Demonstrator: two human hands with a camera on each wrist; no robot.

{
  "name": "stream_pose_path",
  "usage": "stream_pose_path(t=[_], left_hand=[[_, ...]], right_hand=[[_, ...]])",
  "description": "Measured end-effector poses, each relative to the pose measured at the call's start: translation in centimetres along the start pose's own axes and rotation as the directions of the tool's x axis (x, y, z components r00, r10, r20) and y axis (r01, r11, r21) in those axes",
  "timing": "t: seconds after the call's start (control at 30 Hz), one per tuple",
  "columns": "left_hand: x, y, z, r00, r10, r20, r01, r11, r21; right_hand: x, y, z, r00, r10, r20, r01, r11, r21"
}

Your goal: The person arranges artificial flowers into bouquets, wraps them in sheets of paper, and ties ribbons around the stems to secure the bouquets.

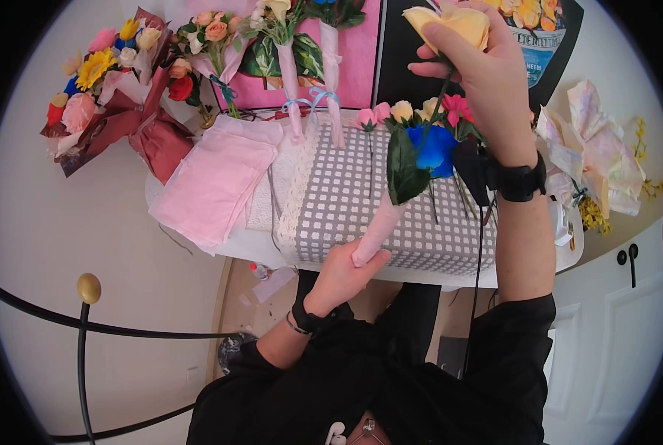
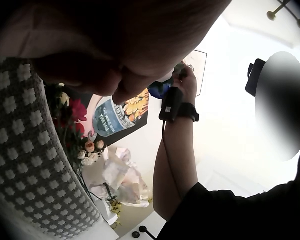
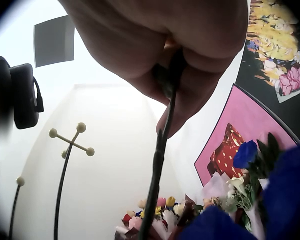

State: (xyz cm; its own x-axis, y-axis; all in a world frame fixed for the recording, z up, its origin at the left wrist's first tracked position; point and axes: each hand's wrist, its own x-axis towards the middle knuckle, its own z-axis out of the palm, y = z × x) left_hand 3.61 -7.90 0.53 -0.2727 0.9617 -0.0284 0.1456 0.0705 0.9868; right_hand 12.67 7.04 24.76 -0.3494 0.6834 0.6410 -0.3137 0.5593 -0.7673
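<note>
My right hand point(image 1: 487, 81) is raised at the upper right and holds a yellow rose point(image 1: 457, 28) just under its bloom. Its long green stem point(image 3: 157, 165) runs down from the fingers in the right wrist view. Low at the table's front edge, my left hand point(image 1: 339, 278) grips a stem wrapped in pink paper point(image 1: 379, 228). Above that wrap are a large green leaf point(image 1: 408, 167) and a blue rose point(image 1: 435, 148); the yellow rose's stem passes down behind them in the head view. The left wrist view shows the left hand point(image 2: 115, 50) dark and close.
Pink sheets point(image 1: 216, 178) lie left of a grey checked cloth point(image 1: 339, 193). Loose flowers point(image 1: 402, 113) lie along the cloth's back. Wrapped bouquets point(image 1: 94, 96) stand at back left, two slim pink-wrapped ones point(image 1: 331, 81) at the middle, and a pale-wrapped one point(image 1: 591, 141) at right.
</note>
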Motion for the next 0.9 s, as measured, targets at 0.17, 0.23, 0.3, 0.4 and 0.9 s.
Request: stream_pose_path(t=[0.17,0.23,0.3,0.4,0.9], left_hand=[[-0.2,0.5,-0.1,0.999,-0.033,-0.005,0.033,0.999,-0.037],[-0.2,0.4,-0.1,0.999,-0.045,-0.001,0.045,0.998,-0.051],[0.0,-0.4,0.0,0.998,0.034,-0.056,-0.034,0.999,-0.002],[0.0,-0.5,-0.6,0.999,-0.019,-0.048,0.019,1.000,-0.015],[0.4,-0.1,0.0,0.993,0.018,-0.117,-0.024,0.998,-0.051]], right_hand=[[-0.2,2.3,-0.4,0.994,-0.026,0.107,0.036,0.995,-0.089],[-0.3,3.6,-1.4,0.954,0.087,0.287,-0.038,0.984,-0.172],[-0.6,3.6,-2.4,0.958,-0.005,0.288,0.038,0.993,-0.109],[-1.3,3.8,-5.5,0.955,-0.022,0.296,0.029,0.999,-0.018],[-4.4,5.2,-3.5,0.894,0.139,0.426,-0.055,0.978,-0.204]])
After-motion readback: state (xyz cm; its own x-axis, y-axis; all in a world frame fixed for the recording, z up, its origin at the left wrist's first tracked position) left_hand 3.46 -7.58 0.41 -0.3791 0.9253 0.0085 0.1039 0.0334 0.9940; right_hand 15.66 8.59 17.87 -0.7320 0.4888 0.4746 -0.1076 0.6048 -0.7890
